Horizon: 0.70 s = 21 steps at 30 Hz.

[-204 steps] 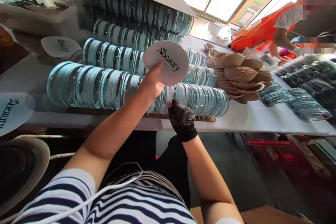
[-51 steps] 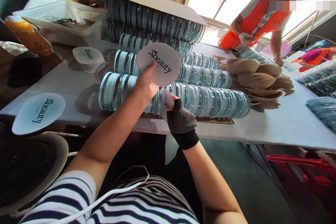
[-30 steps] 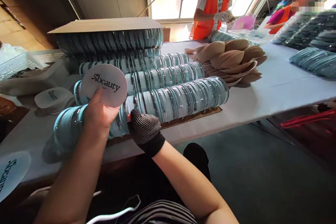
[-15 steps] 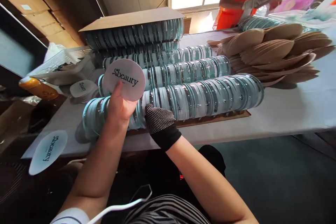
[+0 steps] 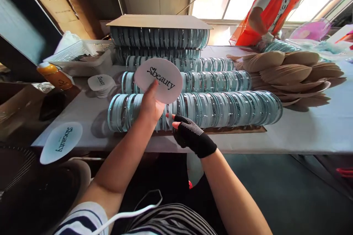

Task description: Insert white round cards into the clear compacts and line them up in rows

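Since half a second ago, the gloved right hand (image 5: 190, 134) has drawn back from the near row of clear cases (image 5: 220, 108).
Its fingers are loosely curled, pinching nothing. The bare left hand (image 5: 150, 104) grips a stack of round "Sbeauty" cards (image 5: 158, 79) above that row. Some cases already show inserts; many rows remain, judging by sight.

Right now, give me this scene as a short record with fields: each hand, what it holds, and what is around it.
left hand: bare, holds a stack of round white Sbeauty discs
right hand: black dotted glove, fingertips at the nearest row of clear round cases
table: white, further case rows, tan discs pile
background: person in orange vest
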### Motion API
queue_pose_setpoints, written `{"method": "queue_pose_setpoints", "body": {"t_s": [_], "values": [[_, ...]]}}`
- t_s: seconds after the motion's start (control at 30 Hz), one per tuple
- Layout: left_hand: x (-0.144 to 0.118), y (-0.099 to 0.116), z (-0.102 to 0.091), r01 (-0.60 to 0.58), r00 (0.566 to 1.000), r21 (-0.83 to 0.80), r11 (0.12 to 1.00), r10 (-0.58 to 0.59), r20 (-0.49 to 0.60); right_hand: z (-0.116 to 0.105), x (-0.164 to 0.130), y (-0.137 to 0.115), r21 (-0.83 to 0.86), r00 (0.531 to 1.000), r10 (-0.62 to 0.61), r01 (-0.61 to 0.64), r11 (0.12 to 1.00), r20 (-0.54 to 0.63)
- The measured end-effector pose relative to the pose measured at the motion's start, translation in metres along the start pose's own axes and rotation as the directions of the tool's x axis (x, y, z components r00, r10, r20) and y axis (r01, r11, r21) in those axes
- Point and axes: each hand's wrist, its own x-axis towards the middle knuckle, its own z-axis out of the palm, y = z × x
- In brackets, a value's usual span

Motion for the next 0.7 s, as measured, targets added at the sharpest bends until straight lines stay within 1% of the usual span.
{"method": "queue_pose_setpoints", "body": {"t_s": [0.03, 0.07, 0.1, 0.13, 0.17, 0.2, 0.23, 0.27, 0.3, 0.33, 0.37, 0.4, 0.43, 0.47, 0.5, 0.53, 0.57, 0.6, 0.63, 0.67, 0.7], "values": [[0.000, -0.001, 0.000, -0.007, 1.000, -0.004, 1.000, 0.007, 0.007, -0.007, 0.002, -0.006, -0.072, 0.991, -0.051, 0.042, 0.997, -0.127], [0.000, -0.001, 0.000, -0.016, 1.000, -0.009, 1.000, 0.016, 0.015, -0.014, 0.005, -0.013, -0.210, 0.949, -0.140, 0.081, 0.974, -0.282], [-0.001, -0.001, 0.001, -0.030, 0.999, -0.015, 0.999, 0.030, 0.021, -0.022, 0.010, -0.022, -0.366, 0.870, -0.266, 0.108, 0.924, -0.415], [-0.003, -0.001, 0.001, -0.041, 0.999, -0.020, 0.999, 0.042, 0.025, -0.028, 0.014, -0.031, -0.508, 0.774, -0.401, 0.120, 0.853, -0.490], [-0.005, -0.001, 0.002, -0.043, 0.999, -0.020, 0.999, 0.043, 0.026, -0.032, 0.019, -0.039, -0.622, 0.692, -0.518, 0.127, 0.773, -0.502], [-0.007, -0.001, 0.002, -0.040, 0.999, -0.017, 0.999, 0.040, 0.023, -0.033, 0.023, -0.046, -0.709, 0.647, -0.605, 0.139, 0.692, -0.464], [-0.011, -0.001, 0.002, -0.036, 0.999, -0.012, 0.999, 0.036, 0.014, -0.031, 0.025, -0.052, -0.777, 0.625, -0.668, 0.152, 0.611, -0.403], [-0.015, -0.002, 0.001, -0.033, 0.999, -0.010, 0.999, 0.033, -0.001, -0.026, 0.027, -0.056, -0.833, 0.609, -0.719, 0.164, 0.529, -0.336], [-0.019, -0.002, 0.000, -0.034, 0.999, -0.010, 0.999, 0.033, -0.018, -0.018, 0.027, -0.057, -0.872, 0.583, -0.763, 0.179, 0.455, -0.279], [-0.023, -0.002, -0.001, -0.035, 0.999, -0.008, 0.999, 0.035, -0.031, -0.008, 0.026, -0.057, -0.896, 0.549, -0.803, 0.204, 0.395, -0.230], [-0.028, -0.002, -0.003, -0.038, 0.998, -0.006, 0.999, 0.038, -0.041, 0.001, 0.026, -0.055, -0.903, 0.519, -0.833, 0.239, 0.357, -0.192], [-0.031, -0.002, -0.004, -0.036, 0.999, -0.006, 0.999, 0.035, -0.041, 0.009, 0.027, -0.053, -0.899, 0.504, -0.848, 0.275, 0.340, -0.167], [-0.035, 0.000, -0.006, -0.027, 0.999, -0.009, 1.000, 0.027, -0.037, 0.014, 0.027, -0.051, -0.888, 0.504, -0.847, 0.295, 0.353, -0.169], [-0.037, 0.002, -0.006, -0.019, 0.999, -0.012, 1.000, 0.019, -0.037, 0.017, 0.028, -0.051, -0.873, 0.526, -0.826, 0.284, 0.396, -0.203], [-0.037, 0.006, -0.007, -0.010, 0.999, -0.017, 1.000, 0.009, -0.034, 0.017, 0.027, -0.052, -0.858, 0.548, -0.791, 0.233, 0.457, -0.272], [-0.036, 0.011, -0.007, -0.004, 1.000, -0.026, 1.000, 0.003, -0.029, 0.015, 0.024, -0.054, -0.842, 0.554, -0.749, 0.150, 0.519, -0.363], [-0.033, 0.018, -0.007, -0.003, 1.000, -0.035, 0.999, 0.003, -0.018, 0.012, 0.018, -0.059, -0.821, 0.534, -0.711, 0.051, 0.568, -0.459], [-0.028, 0.026, -0.008, -0.007, 1.000, -0.042, 0.999, 0.007, -0.002, 0.010, 0.008, -0.063, -0.802, 0.499, -0.681, -0.048, 0.595, -0.535], [-0.021, 0.034, -0.008, -0.022, 1.000, -0.051, 0.998, 0.023, 0.009, 0.008, -0.006, -0.068, -0.793, 0.469, -0.667, -0.131, 0.595, -0.579], [-0.012, 0.041, -0.009, -0.046, 0.999, -0.063, 0.997, 0.047, 0.013, 0.009, -0.022, -0.071, -0.803, 0.473, -0.665, -0.185, 0.566, -0.578], [-0.003, 0.047, -0.010, -0.067, 0.998, -0.076, 0.995, 0.067, 0.004, 0.012, -0.038, -0.072, -0.824, 0.512, -0.658, -0.217, 0.523, -0.552]]}}
